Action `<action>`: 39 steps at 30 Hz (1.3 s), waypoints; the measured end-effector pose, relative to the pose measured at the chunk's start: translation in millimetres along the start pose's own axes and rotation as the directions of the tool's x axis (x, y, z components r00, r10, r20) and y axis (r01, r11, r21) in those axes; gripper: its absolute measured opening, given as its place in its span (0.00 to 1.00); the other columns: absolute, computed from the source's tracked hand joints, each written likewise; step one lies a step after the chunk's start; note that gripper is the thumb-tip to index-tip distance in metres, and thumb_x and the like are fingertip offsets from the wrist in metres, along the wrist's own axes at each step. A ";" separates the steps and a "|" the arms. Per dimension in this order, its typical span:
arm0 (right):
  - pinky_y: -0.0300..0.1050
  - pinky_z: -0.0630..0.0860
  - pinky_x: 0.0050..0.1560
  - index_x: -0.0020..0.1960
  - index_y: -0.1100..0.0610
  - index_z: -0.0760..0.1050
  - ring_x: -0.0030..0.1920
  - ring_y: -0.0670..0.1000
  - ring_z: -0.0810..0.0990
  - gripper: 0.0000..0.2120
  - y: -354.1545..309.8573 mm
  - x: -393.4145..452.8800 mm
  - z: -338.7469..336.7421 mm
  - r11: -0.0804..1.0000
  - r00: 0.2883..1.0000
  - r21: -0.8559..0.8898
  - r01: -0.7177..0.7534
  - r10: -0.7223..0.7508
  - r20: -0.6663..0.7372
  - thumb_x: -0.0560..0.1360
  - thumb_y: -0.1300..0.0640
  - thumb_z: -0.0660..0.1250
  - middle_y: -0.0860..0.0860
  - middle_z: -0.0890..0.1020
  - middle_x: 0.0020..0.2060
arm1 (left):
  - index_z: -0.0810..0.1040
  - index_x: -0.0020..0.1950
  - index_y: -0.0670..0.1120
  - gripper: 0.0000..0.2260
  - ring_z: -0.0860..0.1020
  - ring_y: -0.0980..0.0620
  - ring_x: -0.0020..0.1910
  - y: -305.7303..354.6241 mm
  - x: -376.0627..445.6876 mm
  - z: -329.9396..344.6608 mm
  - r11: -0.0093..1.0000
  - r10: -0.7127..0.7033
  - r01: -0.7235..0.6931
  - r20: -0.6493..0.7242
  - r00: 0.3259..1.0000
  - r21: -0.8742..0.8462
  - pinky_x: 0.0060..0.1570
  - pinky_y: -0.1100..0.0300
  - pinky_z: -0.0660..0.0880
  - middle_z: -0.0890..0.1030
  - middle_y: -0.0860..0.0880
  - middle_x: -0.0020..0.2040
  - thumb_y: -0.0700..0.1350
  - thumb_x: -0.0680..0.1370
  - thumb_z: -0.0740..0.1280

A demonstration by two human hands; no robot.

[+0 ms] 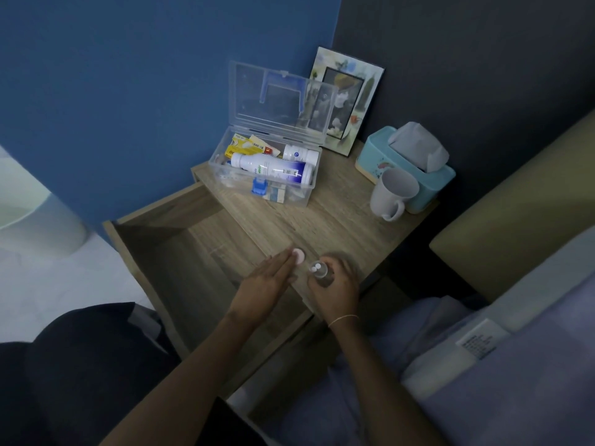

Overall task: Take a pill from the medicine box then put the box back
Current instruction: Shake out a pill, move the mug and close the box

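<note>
Two hands are low at the front edge of our nightstand (338, 217), just beside each other. Going left to right: one open drawer (180, 252) on the left, bare as far as we see. Left hand (269, 280) is flat, fingers extended, gripping nothing, fingertips touching one pink cap (298, 255) on the wood. Right hand (335, 286) is wrapped around one small clear vial (318, 273), mouth up; two white pills show at the opening, though the view is dim so the count may be off. One medicine box (262, 170) sits up and back from both hands, well apart, near the rear left of the top, lid standing open, long axis running left-to-right along the back. We count two white bottles inside plus some packets. Left hand is nearer the box and the drawer, so close-and-return likely falls to it once the vial is recapped. Further right: one photo frame (346, 101), one grey mug (391, 194), one tissue box (405, 169).
</note>
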State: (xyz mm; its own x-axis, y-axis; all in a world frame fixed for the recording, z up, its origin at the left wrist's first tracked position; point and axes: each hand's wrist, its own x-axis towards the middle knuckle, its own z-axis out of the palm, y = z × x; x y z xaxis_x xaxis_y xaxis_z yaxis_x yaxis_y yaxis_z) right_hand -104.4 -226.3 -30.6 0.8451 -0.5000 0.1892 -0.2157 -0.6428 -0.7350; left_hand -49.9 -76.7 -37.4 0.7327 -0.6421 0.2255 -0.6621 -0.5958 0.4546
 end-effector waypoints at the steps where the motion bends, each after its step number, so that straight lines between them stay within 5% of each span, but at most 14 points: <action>1: 0.53 0.75 0.57 0.49 0.57 0.78 0.51 0.54 0.79 0.11 0.1 0.0 0.0 1.000 1.000 -0.002 -0.003 0.003 0.006 0.66 0.59 0.73 0.53 0.82 0.47 | 0.67 0.73 0.44 0.22 0.69 0.47 0.71 -0.5 0.0 0.5 1.000 -0.001 0.001 0.006 1.000 -0.001 0.72 0.51 0.64 0.69 0.45 0.73 0.43 0.79 0.64; 11: 0.52 0.75 0.54 0.46 0.57 0.78 0.49 0.54 0.79 0.10 -0.6 -0.4 0.0 1.000 1.000 -0.002 0.002 -0.002 0.001 0.66 0.59 0.73 0.52 0.82 0.45 | 0.65 0.74 0.45 0.22 0.67 0.48 0.73 0.6 -0.2 -0.1 1.000 0.001 -0.002 0.033 0.999 0.019 0.72 0.54 0.60 0.68 0.45 0.74 0.42 0.79 0.63; 18: 0.52 0.72 0.62 0.58 0.58 0.76 0.58 0.55 0.76 0.20 -0.9 -0.7 -1.0 0.996 0.996 0.039 -0.081 0.080 0.045 0.67 0.58 0.74 0.54 0.81 0.54 | 0.59 0.76 0.46 0.24 0.62 0.51 0.75 -2.3 -0.3 2.5 0.999 -0.032 0.030 0.076 0.997 0.026 0.73 0.59 0.54 0.62 0.46 0.76 0.45 0.81 0.59; 29: 0.53 0.72 0.62 0.62 0.54 0.75 0.62 0.53 0.74 0.19 -1.7 -1.9 -0.5 0.991 0.992 0.060 -0.118 0.115 0.045 0.72 0.54 0.69 0.53 0.79 0.59 | 0.60 0.75 0.44 0.23 0.61 0.50 0.75 7.0 -3.1 -7.5 0.999 -0.052 0.053 0.054 0.997 -0.010 0.74 0.55 0.61 0.62 0.45 0.76 0.48 0.82 0.58; 33: 0.52 0.72 0.62 0.61 0.55 0.75 0.61 0.54 0.75 0.19 -0.5 -1.3 0.7 0.993 0.995 0.058 -0.101 0.099 0.033 0.71 0.55 0.69 0.54 0.79 0.59 | 0.54 0.77 0.45 0.26 0.46 0.55 0.77 6.3 -4.1 -7.3 0.995 -0.099 0.099 0.079 0.992 0.008 0.76 0.61 0.48 0.54 0.48 0.79 0.54 0.82 0.54; 39: 0.49 0.72 0.61 0.62 0.55 0.74 0.61 0.53 0.75 0.18 2.5 1.0 2.4 0.986 0.989 0.093 -0.140 0.136 0.048 0.73 0.54 0.68 0.54 0.79 0.59 | 0.53 0.77 0.45 0.23 0.49 0.54 0.78 5.8 1.8 -10.9 0.993 -0.116 0.113 0.089 0.989 0.043 0.74 0.64 0.39 0.52 0.47 0.79 0.49 0.83 0.50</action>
State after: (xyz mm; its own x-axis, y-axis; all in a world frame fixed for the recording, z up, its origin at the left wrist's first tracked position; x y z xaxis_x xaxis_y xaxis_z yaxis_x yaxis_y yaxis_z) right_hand -103.0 -227.1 -33.8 0.8304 -0.5544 0.0556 -0.2860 -0.5098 -0.8114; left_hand -50.7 -76.1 -25.0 0.7878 -0.6088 0.0933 -0.5813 -0.6848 0.4396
